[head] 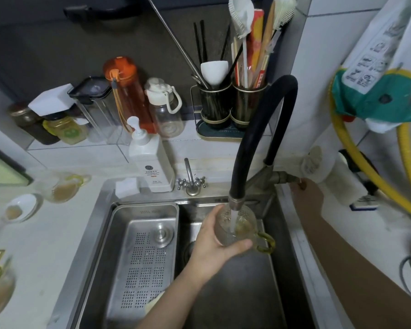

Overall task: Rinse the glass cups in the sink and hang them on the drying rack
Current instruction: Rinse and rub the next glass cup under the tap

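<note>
The left hand (pixel 217 243) grips a glass cup (pixel 237 225) over the sink (pixel 237 293), thumb along the near side and fingers curled round the far side. The cup sits right under the spout of the black tap hose (pixel 259 129), and a stream of water (pixel 233 220) runs into its open mouth. Its yellow handle (pixel 266 242) points to the right, away from the palm.

The right hand (pixel 305 194) is well apart from the cup, reaching to the tap lever (pixel 284 178) at the back right corner of the sink; its fingers touch the lever's end, but whether they are wrapped round it I cannot tell.

In the left part of the sink lies a perforated steel tray (pixel 142 257). A white soap bottle (pixel 150 160) stands behind it. On the counter at left sit more glass cups (pixel 62 187) holding brownish liquid.
</note>
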Action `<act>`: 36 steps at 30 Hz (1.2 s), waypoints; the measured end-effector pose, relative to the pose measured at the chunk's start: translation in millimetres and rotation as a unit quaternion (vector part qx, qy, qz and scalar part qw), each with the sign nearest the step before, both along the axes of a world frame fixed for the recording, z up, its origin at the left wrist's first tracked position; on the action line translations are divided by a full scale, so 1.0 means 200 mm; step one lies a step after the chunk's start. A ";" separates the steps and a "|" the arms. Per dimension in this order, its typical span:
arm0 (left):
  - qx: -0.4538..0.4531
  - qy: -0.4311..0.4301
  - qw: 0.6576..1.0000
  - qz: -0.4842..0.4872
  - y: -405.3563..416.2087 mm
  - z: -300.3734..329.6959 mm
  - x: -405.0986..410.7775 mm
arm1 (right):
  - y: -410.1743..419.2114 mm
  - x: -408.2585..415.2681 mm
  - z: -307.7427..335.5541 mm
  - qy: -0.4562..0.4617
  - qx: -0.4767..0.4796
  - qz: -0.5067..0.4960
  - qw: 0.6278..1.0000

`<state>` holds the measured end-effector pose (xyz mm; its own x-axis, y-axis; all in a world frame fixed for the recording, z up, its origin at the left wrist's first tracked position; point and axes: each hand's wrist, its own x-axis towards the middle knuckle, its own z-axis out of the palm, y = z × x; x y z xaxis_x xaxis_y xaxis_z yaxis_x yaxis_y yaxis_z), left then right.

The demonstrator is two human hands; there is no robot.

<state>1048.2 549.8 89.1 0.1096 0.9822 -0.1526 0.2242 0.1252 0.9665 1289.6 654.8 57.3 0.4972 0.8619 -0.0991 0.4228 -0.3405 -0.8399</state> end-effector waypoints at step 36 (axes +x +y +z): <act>-0.097 -0.119 0.983 -0.105 -0.01 -0.07 -0.25 | -0.68 -0.49 0.21 0.205 -0.021 0.296 0.933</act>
